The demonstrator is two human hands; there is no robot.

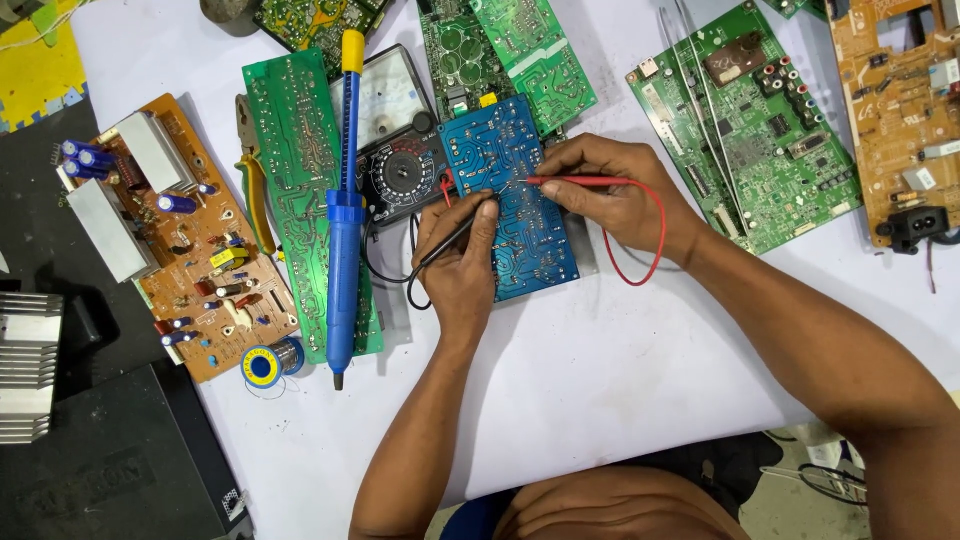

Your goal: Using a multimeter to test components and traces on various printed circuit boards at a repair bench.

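A blue circuit board (500, 160) lies solder side up on the white sheet (600, 360), partly over an analogue multimeter (400, 165). My left hand (462, 262) grips a black test probe (455, 237), its tip touching the board near the middle. My right hand (610, 190) pinches a red test probe (575, 182), its tip pointing left onto the board close to the black one. A red lead (655, 235) loops round my right wrist. A black lead (385, 278) curls below the meter.
A blue desoldering pump (345, 215) rests on a long green board (300, 200). A brown board with capacitors (185, 240), a solder spool (265, 365) and yellow-handled pliers (258, 195) lie left. Green boards (750, 125) and an orange board (895, 100) lie to the right.
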